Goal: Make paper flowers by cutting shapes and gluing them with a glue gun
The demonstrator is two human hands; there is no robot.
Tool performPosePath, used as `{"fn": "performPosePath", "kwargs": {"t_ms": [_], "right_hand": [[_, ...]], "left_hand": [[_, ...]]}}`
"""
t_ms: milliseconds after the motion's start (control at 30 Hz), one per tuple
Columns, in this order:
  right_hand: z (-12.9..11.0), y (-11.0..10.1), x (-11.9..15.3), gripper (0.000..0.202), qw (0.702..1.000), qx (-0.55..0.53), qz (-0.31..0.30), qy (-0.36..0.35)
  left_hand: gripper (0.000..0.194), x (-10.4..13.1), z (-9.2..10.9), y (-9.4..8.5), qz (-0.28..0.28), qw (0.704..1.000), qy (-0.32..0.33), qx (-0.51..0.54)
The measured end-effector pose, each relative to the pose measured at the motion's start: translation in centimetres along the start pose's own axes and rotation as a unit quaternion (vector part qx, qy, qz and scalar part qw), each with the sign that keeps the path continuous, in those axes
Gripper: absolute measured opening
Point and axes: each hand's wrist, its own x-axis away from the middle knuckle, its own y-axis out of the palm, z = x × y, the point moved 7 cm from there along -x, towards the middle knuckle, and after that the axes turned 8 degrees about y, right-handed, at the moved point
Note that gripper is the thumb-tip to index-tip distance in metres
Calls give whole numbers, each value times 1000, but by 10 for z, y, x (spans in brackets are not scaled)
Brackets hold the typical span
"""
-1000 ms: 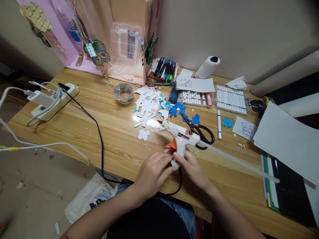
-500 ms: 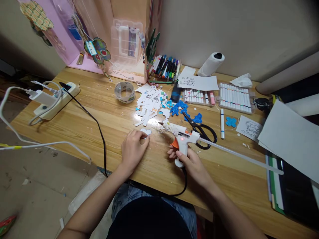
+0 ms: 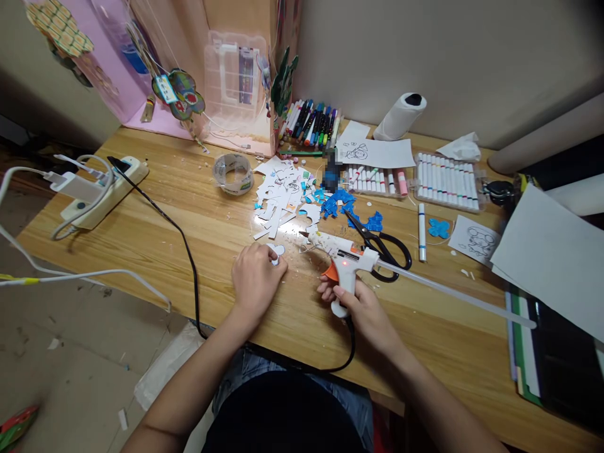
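My left hand (image 3: 257,277) rests on the desk with its fingers curled and pinching a small white paper cutout (image 3: 279,250) with rounded lobes. Part of the cutout is hidden behind the fingers. In my right hand (image 3: 361,302) is a white hot glue gun (image 3: 346,277), gripped by its handle, with fingers near the orange trigger. Its nozzle points left, above and to the right of the cutout. A long clear glue stick (image 3: 453,292) sticks out of its back. Black-handled scissors (image 3: 394,251) lie just behind the gun.
White paper scraps (image 3: 278,195) and blue scraps (image 3: 340,204) are heaped behind my hands. A tape roll (image 3: 233,174) stands left of them. A power strip (image 3: 97,204) with cables sits at far left. Marker sets (image 3: 448,182) and paper sheets (image 3: 552,264) occupy the right side.
My left fingers have curled in further around the cutout, which has shifted slightly and is more covered. The right hand and glue gun have hardly moved. The view has shifted slightly.
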Motion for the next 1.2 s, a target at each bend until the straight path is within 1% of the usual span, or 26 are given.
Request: {"fn": "performPosePath", "kwargs": {"t_ms": [133, 300, 467, 567, 667, 733, 800, 867, 933, 1067, 1200], "right_hand": [[1, 0, -1, 29, 1000, 9, -5, 1], [0, -2, -1, 32, 999, 52, 11, -1], [0, -6, 0, 33, 995, 93, 40, -14], [1, -6, 0, 32, 995, 97, 33, -16], [1, -6, 0, 33, 995, 98, 25, -19], [0, -6, 0, 33, 995, 92, 22, -17], [0, -6, 0, 33, 996, 84, 22, -14], [0, -6, 0, 33, 997, 76, 22, -13], [-1, -6, 0, 33, 997, 69, 23, -12], [-2, -5, 0, 32, 998, 51, 17, -11], [-2, -6, -1, 30, 999, 34, 14, -15]], "left_hand": [[15, -2, 1, -1, -11, 1000, -4, -11], [16, -3, -1, -2, -21, 1000, -12, 3], [17, -1, -3, -1, -24, 999, -13, 22], [17, 0, -4, -1, -20, 999, -14, 38], [21, 1, -7, -1, -31, 997, -12, 75], [23, 0, -10, -1, -51, 991, 2, 124], [22, -2, -14, -2, -53, 985, 20, 163], [19, -6, -22, -6, -32, 985, 28, 165], [22, -9, -29, -8, -17, 988, 32, 152], [26, -16, -34, -4, -36, 985, 52, 160], [19, -21, -38, -1, -47, 978, 44, 199]]}}
